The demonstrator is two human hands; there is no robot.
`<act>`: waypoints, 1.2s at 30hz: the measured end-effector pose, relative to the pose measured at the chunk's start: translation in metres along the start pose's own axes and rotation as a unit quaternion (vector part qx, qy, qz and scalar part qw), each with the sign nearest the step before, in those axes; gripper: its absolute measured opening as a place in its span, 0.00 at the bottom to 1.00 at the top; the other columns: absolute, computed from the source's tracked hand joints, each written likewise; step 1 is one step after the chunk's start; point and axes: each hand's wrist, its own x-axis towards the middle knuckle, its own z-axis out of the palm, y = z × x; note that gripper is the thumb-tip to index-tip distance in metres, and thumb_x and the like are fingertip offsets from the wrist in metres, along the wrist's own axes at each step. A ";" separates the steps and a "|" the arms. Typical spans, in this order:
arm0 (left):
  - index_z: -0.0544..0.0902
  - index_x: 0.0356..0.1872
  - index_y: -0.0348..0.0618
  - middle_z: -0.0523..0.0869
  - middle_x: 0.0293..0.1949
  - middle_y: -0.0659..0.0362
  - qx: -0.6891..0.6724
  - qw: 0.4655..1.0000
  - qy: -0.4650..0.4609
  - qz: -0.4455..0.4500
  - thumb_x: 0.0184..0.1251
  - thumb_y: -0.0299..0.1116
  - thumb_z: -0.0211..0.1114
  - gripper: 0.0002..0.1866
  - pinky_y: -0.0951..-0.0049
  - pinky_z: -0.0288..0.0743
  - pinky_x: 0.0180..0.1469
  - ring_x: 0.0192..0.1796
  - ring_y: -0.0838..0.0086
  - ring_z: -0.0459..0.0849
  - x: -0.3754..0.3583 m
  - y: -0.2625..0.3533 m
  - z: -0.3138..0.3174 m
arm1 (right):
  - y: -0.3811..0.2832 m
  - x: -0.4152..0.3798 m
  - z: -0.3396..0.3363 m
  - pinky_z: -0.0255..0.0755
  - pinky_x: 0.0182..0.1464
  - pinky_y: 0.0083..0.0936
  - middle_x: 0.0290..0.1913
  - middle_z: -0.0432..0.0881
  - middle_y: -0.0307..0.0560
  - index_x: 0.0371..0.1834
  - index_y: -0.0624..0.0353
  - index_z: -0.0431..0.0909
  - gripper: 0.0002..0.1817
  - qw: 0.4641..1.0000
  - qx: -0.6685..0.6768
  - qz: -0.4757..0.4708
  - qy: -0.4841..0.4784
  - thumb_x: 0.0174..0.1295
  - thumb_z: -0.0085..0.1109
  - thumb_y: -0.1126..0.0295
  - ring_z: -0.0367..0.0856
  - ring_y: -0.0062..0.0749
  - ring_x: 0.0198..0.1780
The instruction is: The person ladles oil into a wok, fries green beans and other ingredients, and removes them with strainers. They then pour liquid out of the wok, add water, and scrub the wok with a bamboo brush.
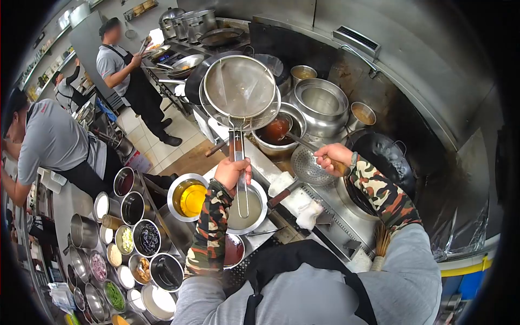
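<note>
My left hand is closed round the wire handle of a fine-mesh strainer, with a wider wire basket behind the mesh. A wooden handle also runs down to that fist. Closed on a wooden handle, my right hand grips a ladle. The ladle's bowl, full of red-brown sauce, is over a steel pot beside the strainer. Below my right hand lies a perforated skimmer. Under my left hand sits a bowl of cloudy liquid, next to a bowl of yellow oil.
A black wok stands at right, near a big steel pot. Several ingredient containers crowd the left counter. A crumpled white cloth lies on the stove edge. Co-workers stand at left, one person bending close by.
</note>
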 end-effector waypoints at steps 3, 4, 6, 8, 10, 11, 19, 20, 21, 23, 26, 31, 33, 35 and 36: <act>0.76 0.34 0.36 0.78 0.22 0.60 0.019 1.000 0.011 -0.001 0.63 0.28 0.60 0.06 0.75 0.73 0.19 0.18 0.76 0.76 -0.001 -0.001 -0.004 | 0.003 -0.008 -0.003 0.59 0.13 0.12 0.22 0.68 0.34 0.35 0.62 0.68 0.06 0.991 0.109 0.017 -0.082 0.64 0.48 0.70 0.63 0.11 0.15; 0.76 0.34 0.36 0.78 0.22 0.60 0.020 1.000 0.008 -0.006 0.63 0.28 0.60 0.06 0.75 0.73 0.19 0.18 0.76 0.76 0.000 -0.001 -0.006 | 0.005 -0.010 -0.005 0.59 0.13 0.12 0.23 0.68 0.34 0.38 0.63 0.67 0.06 0.975 0.182 0.037 -0.122 0.64 0.47 0.70 0.64 0.11 0.15; 0.75 0.30 0.36 0.78 0.20 0.58 0.025 1.000 0.010 0.007 0.62 0.27 0.59 0.05 0.73 0.73 0.21 0.17 0.73 0.75 0.002 0.002 -0.011 | 0.009 -0.013 -0.008 0.59 0.13 0.11 0.24 0.68 0.34 0.42 0.63 0.65 0.08 0.973 0.191 0.024 -0.129 0.64 0.47 0.71 0.63 0.11 0.15; 0.75 0.30 0.36 0.78 0.20 0.58 0.032 0.999 0.012 0.005 0.62 0.28 0.59 0.06 0.73 0.73 0.21 0.17 0.73 0.75 0.004 0.004 -0.011 | 0.012 -0.019 -0.009 0.58 0.12 0.11 0.24 0.68 0.34 0.44 0.63 0.65 0.09 0.963 0.221 0.022 -0.152 0.64 0.47 0.71 0.63 0.11 0.15; 0.75 0.30 0.36 0.78 0.20 0.58 0.041 0.999 0.030 0.009 0.62 0.28 0.60 0.06 0.74 0.73 0.21 0.17 0.73 0.76 0.009 0.004 -0.015 | 0.012 -0.026 -0.008 0.58 0.12 0.11 0.24 0.68 0.34 0.45 0.63 0.65 0.10 0.961 0.232 0.018 -0.148 0.64 0.47 0.71 0.63 0.11 0.15; 0.74 0.30 0.36 0.78 0.20 0.58 0.037 0.999 0.030 0.003 0.62 0.28 0.60 0.06 0.74 0.73 0.21 0.18 0.73 0.76 0.011 0.005 -0.018 | 0.013 -0.031 -0.006 0.58 0.12 0.11 0.24 0.68 0.34 0.46 0.63 0.64 0.11 0.961 0.236 0.017 -0.144 0.63 0.47 0.72 0.63 0.11 0.15; 0.73 0.34 0.35 0.78 0.22 0.58 0.005 0.999 0.033 -0.010 0.63 0.28 0.59 0.07 0.74 0.73 0.21 0.18 0.73 0.77 0.030 0.047 -0.070 | -0.016 -0.056 0.051 0.58 0.12 0.11 0.25 0.67 0.36 0.49 0.64 0.64 0.13 0.953 0.266 0.000 -0.144 0.63 0.46 0.74 0.63 0.11 0.15; 0.73 0.34 0.35 0.78 0.22 0.58 0.004 0.999 0.029 -0.011 0.63 0.28 0.59 0.07 0.74 0.73 0.21 0.18 0.73 0.77 0.034 0.054 -0.074 | -0.021 -0.060 0.058 0.58 0.12 0.11 0.25 0.67 0.36 0.49 0.64 0.64 0.13 0.954 0.266 -0.002 -0.141 0.63 0.46 0.74 0.63 0.11 0.15; 0.73 0.34 0.34 0.78 0.22 0.58 0.006 0.999 0.030 -0.013 0.63 0.28 0.59 0.07 0.74 0.73 0.21 0.18 0.73 0.77 0.037 0.060 -0.079 | -0.025 -0.063 0.064 0.58 0.12 0.11 0.25 0.67 0.36 0.49 0.64 0.64 0.13 0.950 0.279 -0.003 -0.138 0.63 0.46 0.74 0.63 0.11 0.15; 0.74 0.34 0.33 0.79 0.22 0.58 0.003 1.000 0.018 0.005 0.62 0.28 0.59 0.07 0.75 0.73 0.21 0.18 0.73 0.77 0.055 0.063 -0.079 | -0.035 -0.072 0.067 0.57 0.12 0.12 0.25 0.67 0.36 0.49 0.63 0.65 0.12 0.948 0.291 -0.019 -0.131 0.62 0.45 0.74 0.62 0.12 0.15; 0.75 0.34 0.32 0.79 0.22 0.57 0.000 1.000 0.009 -0.023 0.62 0.28 0.59 0.07 0.75 0.73 0.21 0.18 0.73 0.77 0.072 0.071 -0.091 | -0.037 -0.075 0.075 0.57 0.12 0.12 0.24 0.67 0.35 0.49 0.63 0.65 0.13 0.940 0.305 -0.027 -0.151 0.63 0.45 0.73 0.62 0.12 0.15; 0.76 0.30 0.35 0.78 0.20 0.59 -0.046 0.993 -0.017 -0.106 0.64 0.29 0.58 0.07 0.75 0.73 0.21 0.17 0.73 0.76 0.110 0.101 -0.107 | -0.054 -0.100 0.103 0.56 0.12 0.13 0.23 0.67 0.34 0.51 0.63 0.67 0.14 0.933 0.332 -0.046 -0.134 0.63 0.45 0.73 0.60 0.12 0.14; 0.77 0.30 0.34 0.78 0.20 0.59 -0.021 0.993 -0.044 -0.111 0.63 0.30 0.58 0.08 0.74 0.73 0.24 0.19 0.72 0.77 0.131 0.109 -0.119 | -0.063 -0.112 0.118 0.55 0.12 0.12 0.24 0.67 0.33 0.52 0.63 0.67 0.14 0.931 0.336 -0.064 -0.125 0.63 0.45 0.73 0.60 0.12 0.15; 0.77 0.36 0.35 0.77 0.20 0.61 0.009 0.990 -0.061 -0.126 0.63 0.30 0.59 0.08 0.76 0.72 0.25 0.20 0.74 0.75 0.139 0.116 -0.122 | -0.061 -0.118 0.123 0.55 0.12 0.12 0.24 0.67 0.33 0.52 0.62 0.68 0.14 0.932 0.333 -0.083 -0.121 0.63 0.45 0.72 0.60 0.12 0.15; 0.76 0.38 0.33 0.77 0.21 0.61 0.005 0.993 -0.061 -0.106 0.63 0.30 0.59 0.09 0.75 0.72 0.25 0.21 0.74 0.76 0.128 0.117 -0.109 | -0.048 -0.130 0.119 0.55 0.12 0.13 0.24 0.67 0.33 0.52 0.61 0.68 0.14 0.930 0.335 -0.103 -0.110 0.63 0.45 0.72 0.60 0.12 0.15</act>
